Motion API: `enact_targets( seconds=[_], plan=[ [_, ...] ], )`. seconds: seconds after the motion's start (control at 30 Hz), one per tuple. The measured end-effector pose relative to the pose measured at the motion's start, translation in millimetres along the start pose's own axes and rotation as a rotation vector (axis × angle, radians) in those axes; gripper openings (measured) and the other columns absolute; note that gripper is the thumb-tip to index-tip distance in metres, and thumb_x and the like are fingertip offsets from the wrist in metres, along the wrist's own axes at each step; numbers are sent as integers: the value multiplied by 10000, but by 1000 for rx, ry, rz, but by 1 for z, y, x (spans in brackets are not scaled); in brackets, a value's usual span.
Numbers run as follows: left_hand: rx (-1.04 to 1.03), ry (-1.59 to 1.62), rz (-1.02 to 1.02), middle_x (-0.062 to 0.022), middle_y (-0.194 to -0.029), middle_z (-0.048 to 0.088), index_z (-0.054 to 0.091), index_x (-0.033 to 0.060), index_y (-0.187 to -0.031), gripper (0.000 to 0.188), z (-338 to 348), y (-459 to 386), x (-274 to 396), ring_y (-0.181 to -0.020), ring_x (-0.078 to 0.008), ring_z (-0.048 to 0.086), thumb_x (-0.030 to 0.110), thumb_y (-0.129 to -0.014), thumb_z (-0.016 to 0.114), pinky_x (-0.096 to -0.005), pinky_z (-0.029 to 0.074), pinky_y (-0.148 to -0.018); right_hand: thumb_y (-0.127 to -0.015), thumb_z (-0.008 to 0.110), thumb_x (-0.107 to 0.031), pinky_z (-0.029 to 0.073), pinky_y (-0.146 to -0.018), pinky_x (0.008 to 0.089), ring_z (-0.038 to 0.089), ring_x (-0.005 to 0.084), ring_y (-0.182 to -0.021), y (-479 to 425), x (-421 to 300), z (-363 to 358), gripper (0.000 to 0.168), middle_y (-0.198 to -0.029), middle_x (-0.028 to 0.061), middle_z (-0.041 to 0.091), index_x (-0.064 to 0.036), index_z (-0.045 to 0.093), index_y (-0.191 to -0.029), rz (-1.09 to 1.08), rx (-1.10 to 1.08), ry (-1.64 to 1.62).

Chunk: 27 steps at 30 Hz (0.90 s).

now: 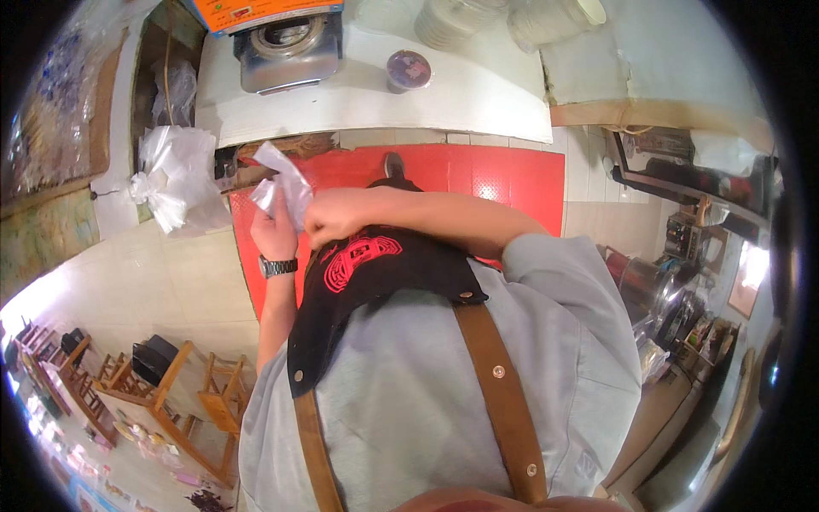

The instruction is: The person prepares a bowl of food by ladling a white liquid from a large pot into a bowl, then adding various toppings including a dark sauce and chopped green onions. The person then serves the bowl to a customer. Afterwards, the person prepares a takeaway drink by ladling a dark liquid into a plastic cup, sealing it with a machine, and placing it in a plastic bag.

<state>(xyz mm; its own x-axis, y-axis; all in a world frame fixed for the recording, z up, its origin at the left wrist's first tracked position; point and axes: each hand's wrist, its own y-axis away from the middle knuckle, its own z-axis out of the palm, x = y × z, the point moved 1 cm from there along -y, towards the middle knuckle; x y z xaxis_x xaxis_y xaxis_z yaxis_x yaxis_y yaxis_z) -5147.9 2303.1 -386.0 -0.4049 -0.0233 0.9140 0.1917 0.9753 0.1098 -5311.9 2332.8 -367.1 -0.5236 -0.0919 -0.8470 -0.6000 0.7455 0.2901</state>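
A thin translucent plastic bag is held up at the left, in front of my waist. My left hand, with a metal-band watch on its wrist, grips the bag between thumb and fingers. Across my apron reaches my right arm; the curled fingers of my right hand are at the bag's right edge, and their tips are partly hidden. Beyond both hands, a plastic cup with a printed sealed top stands on the white counter. A bunch of plastic bags hangs to the left of my hands.
At the counter's back left is a metal cup-sealing machine with an orange panel. Clear plastic tubs stand farther right. Underfoot lies a red mat. Wooden tables and a stool are at lower left.
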Motion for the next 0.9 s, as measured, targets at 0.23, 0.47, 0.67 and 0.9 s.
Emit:
enact_targets(
  seconds=[0.23, 0.47, 0.67, 0.9],
  plan=[
    [-238, -73, 337, -172, -915, 708, 671, 22, -1120, 238, 31, -34, 26, -809, -286, 684, 201, -1021, 550, -352, 521, -738, -771, 801, -336, 522, -816, 413, 666, 323, -908, 51, 49, -61, 515, -944, 147, 698, -29, 643, -1153, 10, 543, 99],
    [-167, -99, 305, -150, -753, 676, 705, 30, -1003, 235, 40, -58, 51, -665, -254, 657, 244, -986, 611, -362, 507, -644, -871, 740, -298, 517, -703, 329, 622, 138, -797, 93, 56, -88, 347, -844, 78, 690, 4, 718, -1041, 45, 227, -493],
    [80, -509, 777, -162, -902, 722, 630, -19, -1193, 484, 52, -72, 71, -774, -336, 700, 320, -873, 761, -396, 545, -693, -858, 760, -247, 453, -577, 278, 534, 70, -645, 51, 62, -82, 255, -685, 8, 627, -1, 694, -870, 159, 417, -619],
    [-407, 631, -659, -92, -1016, 686, 621, 44, -1127, 269, 60, -20, 47, -874, -209, 682, 192, -922, 711, -379, 575, -679, -822, 792, -222, 465, -642, 284, 538, 70, -719, 51, 58, -50, 237, -757, -10, 624, -33, 674, -903, 130, 493, -549]
  ],
)
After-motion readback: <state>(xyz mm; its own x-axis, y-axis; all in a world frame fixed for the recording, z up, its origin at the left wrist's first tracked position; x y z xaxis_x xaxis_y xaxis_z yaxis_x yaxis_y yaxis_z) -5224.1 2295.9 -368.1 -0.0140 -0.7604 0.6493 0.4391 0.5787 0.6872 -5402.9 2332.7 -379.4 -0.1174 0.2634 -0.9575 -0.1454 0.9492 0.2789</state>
